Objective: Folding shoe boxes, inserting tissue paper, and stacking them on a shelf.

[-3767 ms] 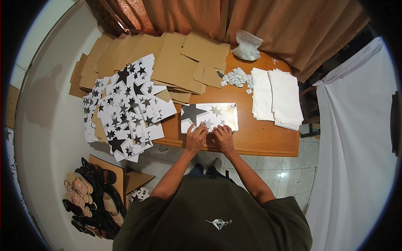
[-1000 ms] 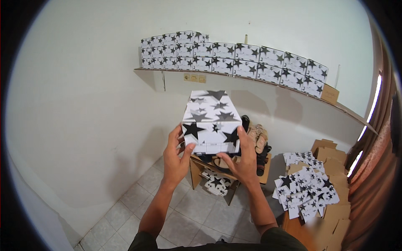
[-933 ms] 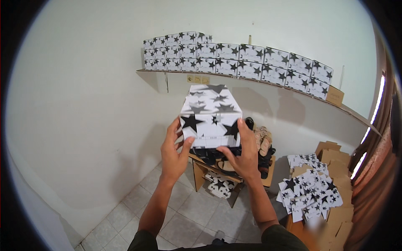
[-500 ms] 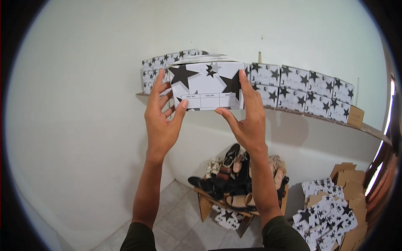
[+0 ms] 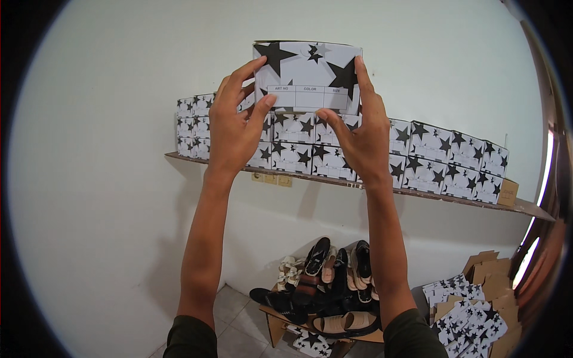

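Observation:
A white shoebox (image 5: 316, 74) printed with black stars is lifted in front of me, its end with a printed label grid toward me. My left hand (image 5: 239, 116) grips its left side, the thumb on the lower front. At the opposite side my right hand (image 5: 361, 122) holds the box, fingers along the edge and thumb under the lower front. Behind and below it, rows of matching star-printed boxes (image 5: 292, 156) are stacked on a wall shelf (image 5: 334, 180). Whether the held box touches the stack cannot be made out.
Under the shelf are wall sockets (image 5: 270, 179). Sandals and shoes (image 5: 346, 323) are piled on a low wooden table (image 5: 276, 329). Flattened star-printed cartons (image 5: 468, 325) and brown cardboard (image 5: 495, 277) lie at the lower right, near a brown curtain (image 5: 546, 256). A small brown box (image 5: 507, 193) sits at the shelf's right.
Both hands have raised the shoebox higher in view. My view has shifted, so the shelf and shoe pile appear lower and more of the stacked boxes shows.

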`<state>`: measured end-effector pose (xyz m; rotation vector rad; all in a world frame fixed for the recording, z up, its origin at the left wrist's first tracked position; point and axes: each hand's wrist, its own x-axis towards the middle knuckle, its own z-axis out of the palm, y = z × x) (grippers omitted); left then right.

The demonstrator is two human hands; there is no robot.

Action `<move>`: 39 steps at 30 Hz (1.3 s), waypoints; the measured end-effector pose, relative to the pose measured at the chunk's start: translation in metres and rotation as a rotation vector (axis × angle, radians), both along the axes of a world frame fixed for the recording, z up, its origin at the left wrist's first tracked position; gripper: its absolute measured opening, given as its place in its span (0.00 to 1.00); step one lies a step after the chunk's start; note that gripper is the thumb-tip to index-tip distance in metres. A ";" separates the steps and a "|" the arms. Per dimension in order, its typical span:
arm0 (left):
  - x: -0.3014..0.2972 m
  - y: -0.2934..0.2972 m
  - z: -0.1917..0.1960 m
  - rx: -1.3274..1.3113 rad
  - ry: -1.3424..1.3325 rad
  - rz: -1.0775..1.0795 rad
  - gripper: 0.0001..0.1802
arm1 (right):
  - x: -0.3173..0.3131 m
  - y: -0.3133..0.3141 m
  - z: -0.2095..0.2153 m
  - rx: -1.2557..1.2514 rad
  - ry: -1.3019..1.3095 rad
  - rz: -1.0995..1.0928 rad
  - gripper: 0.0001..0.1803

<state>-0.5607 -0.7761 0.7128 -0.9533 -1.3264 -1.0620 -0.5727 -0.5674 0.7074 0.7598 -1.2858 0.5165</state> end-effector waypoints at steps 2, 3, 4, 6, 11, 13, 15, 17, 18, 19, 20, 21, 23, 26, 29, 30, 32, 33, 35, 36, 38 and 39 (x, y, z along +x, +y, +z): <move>-0.027 -0.006 0.008 -0.026 0.060 -0.009 0.28 | -0.019 -0.004 0.007 -0.001 0.062 -0.044 0.53; -0.039 -0.013 0.009 -0.021 0.064 -0.019 0.28 | -0.025 -0.011 0.009 0.004 0.066 -0.053 0.53; -0.050 -0.020 0.011 -0.021 0.050 -0.037 0.28 | -0.031 -0.018 0.011 -0.001 0.015 -0.065 0.52; -0.074 -0.031 0.012 -0.021 0.020 -0.070 0.28 | -0.045 -0.030 0.014 -0.007 -0.034 -0.097 0.52; -0.130 -0.050 0.024 -0.052 0.029 -0.130 0.28 | -0.089 -0.047 0.022 -0.003 -0.007 -0.173 0.51; -0.153 -0.058 0.031 -0.073 0.024 -0.147 0.28 | -0.102 -0.052 0.027 -0.016 -0.031 -0.203 0.51; -0.177 -0.063 0.036 -0.097 0.042 -0.164 0.27 | -0.114 -0.059 0.030 -0.031 -0.060 -0.232 0.51; -0.203 -0.067 0.043 -0.107 0.091 -0.141 0.27 | -0.128 -0.066 0.033 -0.039 -0.084 -0.272 0.51; -0.212 -0.066 0.045 -0.113 0.138 -0.110 0.27 | -0.135 -0.066 0.034 -0.045 -0.093 -0.292 0.51; -0.221 -0.065 0.046 -0.117 0.131 -0.130 0.27 | -0.143 -0.065 0.035 -0.049 -0.109 -0.291 0.51; -0.228 -0.065 0.046 -0.127 0.074 -0.145 0.28 | -0.150 -0.064 0.035 -0.053 -0.125 -0.289 0.51; -0.235 -0.065 0.047 -0.137 0.020 -0.154 0.28 | -0.158 -0.064 0.036 -0.056 -0.130 -0.302 0.51; -0.251 -0.065 0.043 -0.138 0.023 -0.176 0.28 | -0.172 -0.066 0.034 -0.060 -0.155 -0.340 0.51; -0.272 -0.063 0.038 -0.138 0.059 -0.120 0.27 | -0.192 -0.063 0.031 -0.054 -0.175 -0.333 0.49; -0.293 -0.055 0.031 -0.147 0.030 -0.150 0.26 | -0.211 -0.054 0.024 -0.070 -0.257 -0.301 0.46; -0.299 -0.056 0.027 -0.168 0.028 -0.089 0.25 | -0.216 -0.055 0.023 -0.037 -0.235 -0.279 0.44; -0.310 -0.054 0.021 -0.199 0.001 -0.041 0.23 | -0.223 -0.053 0.018 -0.061 -0.294 -0.284 0.44; -0.313 -0.051 0.018 -0.200 0.001 -0.041 0.23 | -0.225 -0.051 0.016 -0.086 -0.358 -0.291 0.44; -0.319 -0.043 0.014 -0.165 0.051 0.021 0.20 | -0.234 -0.047 0.013 -0.062 -0.332 -0.307 0.42; -0.321 -0.039 0.012 -0.166 0.051 0.019 0.20 | -0.238 -0.047 0.012 -0.038 -0.203 -0.405 0.40; -0.327 -0.031 0.009 -0.083 0.269 0.336 0.17 | -0.244 -0.046 0.010 -0.014 -0.072 -0.504 0.39; -0.329 -0.030 0.007 -0.084 0.268 0.341 0.17 | -0.242 -0.053 0.007 -0.072 -0.131 -0.477 0.35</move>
